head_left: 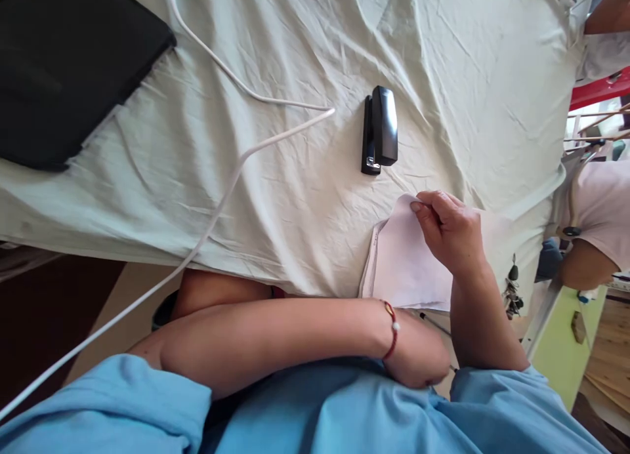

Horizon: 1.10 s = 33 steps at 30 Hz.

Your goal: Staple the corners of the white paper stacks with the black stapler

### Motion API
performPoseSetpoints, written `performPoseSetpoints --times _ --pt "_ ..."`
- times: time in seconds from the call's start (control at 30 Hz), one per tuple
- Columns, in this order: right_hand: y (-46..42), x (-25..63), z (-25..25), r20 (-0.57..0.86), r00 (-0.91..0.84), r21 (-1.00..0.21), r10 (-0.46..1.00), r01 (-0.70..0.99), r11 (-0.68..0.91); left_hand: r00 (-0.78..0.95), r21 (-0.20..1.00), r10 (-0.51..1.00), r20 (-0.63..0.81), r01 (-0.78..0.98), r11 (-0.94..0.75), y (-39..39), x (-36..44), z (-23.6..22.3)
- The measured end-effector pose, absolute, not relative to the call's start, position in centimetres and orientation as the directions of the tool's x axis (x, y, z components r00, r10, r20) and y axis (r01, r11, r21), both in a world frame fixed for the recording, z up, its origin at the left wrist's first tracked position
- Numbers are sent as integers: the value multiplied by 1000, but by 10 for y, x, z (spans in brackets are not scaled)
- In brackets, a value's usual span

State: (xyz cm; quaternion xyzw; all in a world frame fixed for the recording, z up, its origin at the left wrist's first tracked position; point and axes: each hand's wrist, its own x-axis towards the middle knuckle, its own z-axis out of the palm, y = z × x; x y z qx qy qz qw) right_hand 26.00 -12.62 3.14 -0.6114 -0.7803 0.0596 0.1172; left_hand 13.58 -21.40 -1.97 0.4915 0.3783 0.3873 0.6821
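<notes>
- The pale cloth (305, 244) spreads over most of the frame, wrinkled beneath everything you have laid out.
- The black case (73, 67) lies flat in the upper left, well apart from your hands.
- Another person (600, 211) in white shows only in part at the right edge.
- The papers (401, 264) lie right of centre, just in front of you. They look gathered into a stack, though the edges at its left side don't line up. You have a corner of the top lifted; the rest lies flat, so by the look of it the handling is only partly done. Whether any sheets are joined, you can't tell from here.
- Your right hand (453, 231) pinches that corner between thumb and finger.
- Your left hand (423, 352) is near your lap, lower right of centre, apart from the other one. Its fingers are hidden, so what it grips, if anything, can't be told.
- The stapler (384, 126) stands above the papers in the frame, near but touched by neither hand.
- The keys (512, 300) lie right of your right forearm.
</notes>
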Motion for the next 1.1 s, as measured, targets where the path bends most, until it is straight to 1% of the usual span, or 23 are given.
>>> performPoseSetpoints --times 0.1,0.23,0.3,0.37,0.4,0.43,0.5,0.57,0.67,0.73,0.83,0.93,0.97,1.03,1.1 --pt "-126 268 27 141 -182 -237 973 948 212 372 975 921 -115 -137 177 -172 101 -1" --pt "-125 266 20 216 -146 -337 966 917 213 294 987 952 -80 -109 116 -133 60 22" --pt "-124 262 18 247 -111 -400 963 893 206 242 991 968 -66 -98 92 -123 50 22" --pt "-122 256 18 247 -55 -468 968 868 169 138 995 989 -54 -75 65 -117 47 13" --pt "-120 253 18 241 -26 -498 970 855 146 89 996 993 -72 -44 76 -115 47 7" --pt "-119 250 19 234 3 -523 972 843 123 76 995 992 -99 -26 101 -113 48 2" --pt "-115 243 21 221 55 -556 974 827 79 148 986 977 -154 -40 162 -109 48 -5" --pt "-112 235 22 214 87 -568 973 822 51 246 985 954 -170 20 170 -107 49 -7" --pt "-109 228 22 214 92 -580 972 813 51 324 969 940 -107 248 24 -103 48 -4" --pt "-113 235 21 235 104 -594 966 803 58 346 950 937 -53 306 -59 -101 47 -4" --pt "-131 268 18 294 217 -592 931 806 -1 374 974 926 -49 224 -39 -98 43 -5" --pt "-166 317 10 328 450 -594 831 782 -189 407 990 907 -106 128 59 -96 38 -6" --pt "-180 332 7 323 545 -613 774 743 -268 417 991 900 -128 93 98 -95 37 -6" --pt "-204 357 1 232 707 -706 668 595 -384 430 984 887 -169 18 178 -95 35 -6" --pt "-223 371 -4 103 786 -843 609 394 -365 462 966 865 -195 -62 251 -94 36 -6"
